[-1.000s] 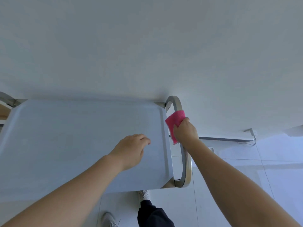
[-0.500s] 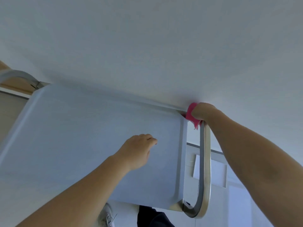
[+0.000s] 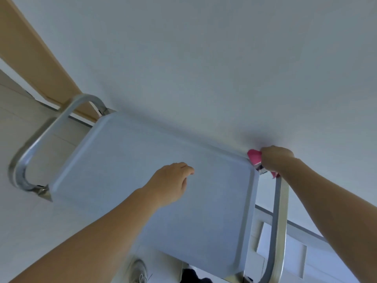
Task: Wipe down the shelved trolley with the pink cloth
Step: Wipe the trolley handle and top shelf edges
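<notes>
Both of my hands are on the trolley, seen from the head camera looking steeply down. Its top is a pale blue-grey tray with a raised rim, and it stands with its far long edge against a white wall.

My right hand is at the tray's far right corner, right by the wall. Its fingers are curled around the pink cloth, bunching it against the top end of the right handle, a bent metal tube that runs down the tray's right side. Only small parts of the cloth show: one bit sticks out to the left of my knuckles, and a smaller pink scrap peeks out below my hand, on the tube. A shiny metal bracket sits between them at the corner.

My left hand lies on the tray's surface, around the middle and a little toward the far side. It holds nothing; the fingers are loosely bent, tips down on the tray, with the palm facing down.

At the tray's left end a second metal loop, the left handle, curves out over the floor, which is pale and tiled. Behind that handle a tan wooden door frame slants up along the wall.

Near the lower edge, under the tray's near side, I can see my shoe and a dark bit of trouser leg. To the lower right, past the right handle, a grey skirting strip runs along the base of the wall.
</notes>
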`<state>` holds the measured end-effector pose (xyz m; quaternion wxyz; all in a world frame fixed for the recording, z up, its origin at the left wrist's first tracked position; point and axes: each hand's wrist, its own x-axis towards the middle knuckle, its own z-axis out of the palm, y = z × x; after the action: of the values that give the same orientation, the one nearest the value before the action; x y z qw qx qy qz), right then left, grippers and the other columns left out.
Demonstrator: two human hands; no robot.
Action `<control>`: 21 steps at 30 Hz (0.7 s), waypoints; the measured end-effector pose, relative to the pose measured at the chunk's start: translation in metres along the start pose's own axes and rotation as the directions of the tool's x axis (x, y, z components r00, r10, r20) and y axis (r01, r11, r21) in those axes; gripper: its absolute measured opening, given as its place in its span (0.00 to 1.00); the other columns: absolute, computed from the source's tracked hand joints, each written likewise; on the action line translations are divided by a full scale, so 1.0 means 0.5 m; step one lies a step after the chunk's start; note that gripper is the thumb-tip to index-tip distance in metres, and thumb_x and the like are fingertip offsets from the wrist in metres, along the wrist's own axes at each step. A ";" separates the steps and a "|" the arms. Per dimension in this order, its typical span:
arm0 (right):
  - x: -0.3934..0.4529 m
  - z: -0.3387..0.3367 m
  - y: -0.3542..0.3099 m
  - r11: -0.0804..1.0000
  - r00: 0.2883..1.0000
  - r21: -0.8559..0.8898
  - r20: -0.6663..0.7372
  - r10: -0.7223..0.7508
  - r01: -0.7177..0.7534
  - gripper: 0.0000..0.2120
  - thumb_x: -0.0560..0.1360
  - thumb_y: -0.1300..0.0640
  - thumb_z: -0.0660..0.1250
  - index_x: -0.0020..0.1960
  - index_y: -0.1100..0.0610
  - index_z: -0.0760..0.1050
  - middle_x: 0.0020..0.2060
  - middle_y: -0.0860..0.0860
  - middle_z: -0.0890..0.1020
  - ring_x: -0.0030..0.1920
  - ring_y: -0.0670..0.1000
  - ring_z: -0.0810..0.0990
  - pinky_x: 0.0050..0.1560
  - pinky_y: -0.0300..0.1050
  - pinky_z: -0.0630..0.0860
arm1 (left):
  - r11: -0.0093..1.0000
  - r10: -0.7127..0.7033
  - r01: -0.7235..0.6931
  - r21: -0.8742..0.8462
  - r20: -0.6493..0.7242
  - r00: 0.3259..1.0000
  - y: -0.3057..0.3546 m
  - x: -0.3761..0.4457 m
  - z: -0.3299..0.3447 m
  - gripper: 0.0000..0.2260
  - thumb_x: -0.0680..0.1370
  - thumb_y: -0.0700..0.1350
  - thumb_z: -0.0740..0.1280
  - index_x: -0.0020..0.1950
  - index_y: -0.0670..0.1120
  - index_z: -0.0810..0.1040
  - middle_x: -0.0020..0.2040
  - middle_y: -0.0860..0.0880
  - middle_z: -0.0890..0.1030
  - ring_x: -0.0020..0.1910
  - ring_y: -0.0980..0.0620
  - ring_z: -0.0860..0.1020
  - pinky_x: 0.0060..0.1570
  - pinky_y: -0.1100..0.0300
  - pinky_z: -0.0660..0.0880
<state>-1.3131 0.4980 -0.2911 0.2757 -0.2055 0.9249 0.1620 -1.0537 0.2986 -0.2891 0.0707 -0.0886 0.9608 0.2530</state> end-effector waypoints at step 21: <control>-0.469 -0.021 -0.785 0.400 0.671 0.706 -0.142 -0.728 0.584 0.29 0.74 0.58 0.57 0.73 0.41 0.59 0.67 0.45 0.70 0.65 0.48 0.71 0.66 0.48 0.66 | 0.979 -0.061 0.028 -0.201 -0.156 0.986 -0.410 -0.409 -0.337 0.05 0.80 0.46 0.58 0.51 0.51 0.72 0.43 0.54 0.77 0.41 0.56 0.76 0.42 0.56 0.74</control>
<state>-0.9545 0.2232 -0.2206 0.4588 -0.4156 0.7233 -0.3060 -0.8277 0.0666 -0.2038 -0.0106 -0.1369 0.9311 0.3379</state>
